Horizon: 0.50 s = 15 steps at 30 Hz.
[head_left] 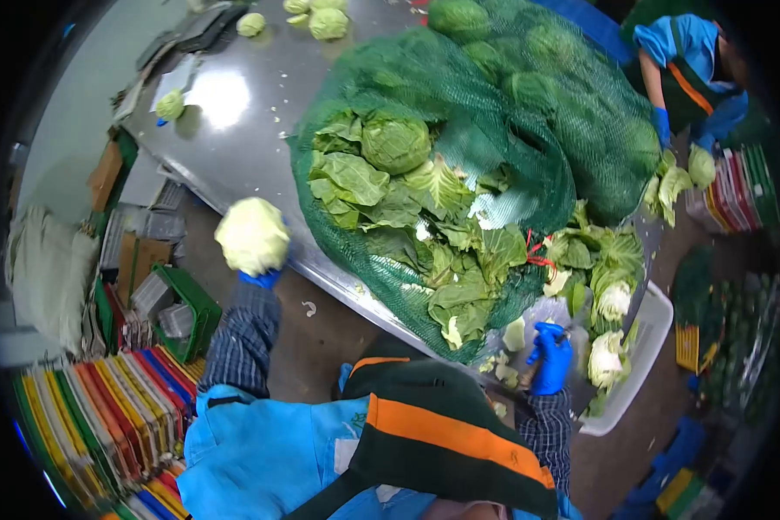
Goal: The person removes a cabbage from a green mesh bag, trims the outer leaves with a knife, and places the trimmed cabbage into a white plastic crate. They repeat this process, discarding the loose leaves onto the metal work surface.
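My left hand point(261, 277), in a blue glove, holds a pale, peeled cabbage point(252, 237) just off the near edge of the metal worktop point(260, 156), towards its left corner. The fingers are closed against the underside and right side of the cabbage, most of them hidden by it.

My right hand point(550, 358), also gloved in blue, is at the near right corner, its fingers partly curled. I cannot tell whether they grip anything. Leaf scraps point(514, 334) lie just beside it. Two cabbages with white, cut parts point(605, 360) sit to its right among outer leaves point(620, 251), near a white tub point(654, 360) at the right edge.

A green net bag point(364, 87) lies open across the middle, with a round green cabbage point(395, 141) and loose leaves point(399, 204) in its mouth. Behind it, a fuller net point(611, 147) reaches towards the far right corner. Small pale cabbages point(328, 23) sit near the far edge, and another point(170, 105) by the left edge. Past the right edge, a co-worker point(689, 52) has a gloved hand at a cabbage point(701, 165).
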Each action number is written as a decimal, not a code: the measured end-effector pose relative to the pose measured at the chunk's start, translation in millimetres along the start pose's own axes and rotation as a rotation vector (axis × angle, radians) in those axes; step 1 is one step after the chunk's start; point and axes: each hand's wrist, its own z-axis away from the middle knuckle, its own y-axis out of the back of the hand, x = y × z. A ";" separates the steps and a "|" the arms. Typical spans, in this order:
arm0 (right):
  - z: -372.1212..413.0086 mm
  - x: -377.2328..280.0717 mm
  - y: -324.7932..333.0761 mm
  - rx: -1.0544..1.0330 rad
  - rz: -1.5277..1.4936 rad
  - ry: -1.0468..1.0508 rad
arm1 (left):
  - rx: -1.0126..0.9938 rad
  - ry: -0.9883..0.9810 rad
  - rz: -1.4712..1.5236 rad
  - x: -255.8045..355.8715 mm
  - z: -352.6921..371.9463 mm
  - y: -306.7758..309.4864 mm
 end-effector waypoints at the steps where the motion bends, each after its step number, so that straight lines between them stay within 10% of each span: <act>1: 10.4 1.7 -21.3 -0.054 -0.049 -0.066 | 0.027 0.067 0.312 -21.7 -31.5 60.6; 8: 43.4 -1.7 -102.3 -0.480 -0.178 -0.465 | 0.505 0.455 0.083 13.3 -199.5 22.1; 10: 30.8 -6.1 -108.6 -0.489 -0.122 -0.429 | -0.044 -0.166 -0.601 3.4 -249.0 4.1; 13: 0.7 -32.4 -134.1 -0.469 -0.085 -0.319 | -0.734 0.122 -0.396 37.6 -196.4 -171.3; 14: -10.8 -44.0 -145.5 -0.433 -0.088 -0.254 | -0.771 0.454 -0.545 34.5 -179.8 -205.5; 15: -24.7 -52.3 -155.1 -0.423 -0.072 -0.190 | -0.869 0.344 -0.967 17.0 -175.6 -221.8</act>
